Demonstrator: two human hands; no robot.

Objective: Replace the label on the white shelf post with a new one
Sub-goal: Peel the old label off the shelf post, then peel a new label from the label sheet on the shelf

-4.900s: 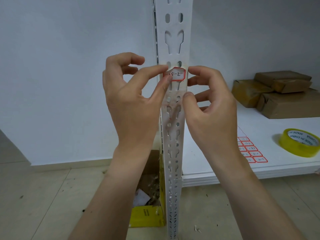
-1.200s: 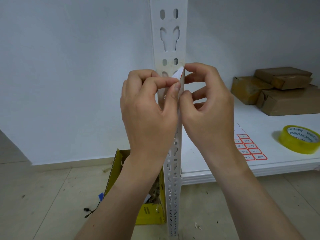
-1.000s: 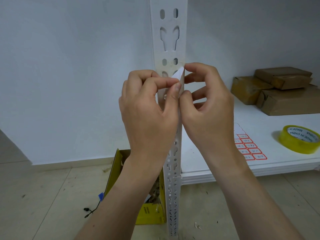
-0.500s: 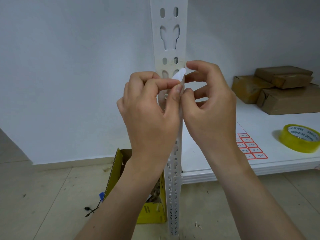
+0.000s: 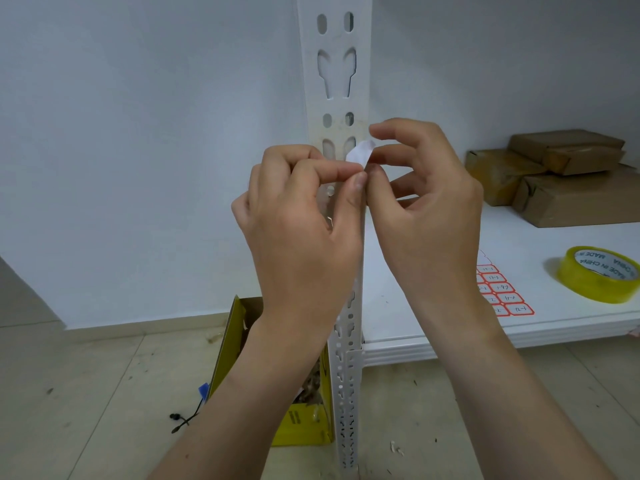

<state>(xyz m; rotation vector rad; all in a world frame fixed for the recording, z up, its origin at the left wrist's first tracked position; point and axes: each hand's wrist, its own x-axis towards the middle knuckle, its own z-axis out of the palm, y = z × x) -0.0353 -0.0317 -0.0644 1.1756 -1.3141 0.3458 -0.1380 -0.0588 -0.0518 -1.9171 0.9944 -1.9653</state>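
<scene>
1. Left hand [image 5: 298,237]: the fingers are curled. The thumb and forefinger tips meet and pinch the lower end of the label [image 5: 360,154].
2. Right hand [image 5: 426,216]: the fingers are loosely curled. The thumb tip lies against the left thumb tip at the lower end of the label. The upper end of the label lies against the second fingertip, and the forefinger is above it, apart. Whether this hand grips the label or only touches it cannot be determined.
3. Label: off the post face, slanted up and to the right between the two hands, in front of the right edge of the white shelf post [image 5: 334,81]. Only its blank white side shows.
4. Hidden: the hands cover the middle section of the post and the lower end of the label. The wrist of the right hand covers part of the label sheet [image 5: 502,296] on the shelf [image 5: 450,336].
5. Pose: both forearms rise from the lower edge of the frame. The backs of both hands face the camera, one on each side of the post.
</scene>
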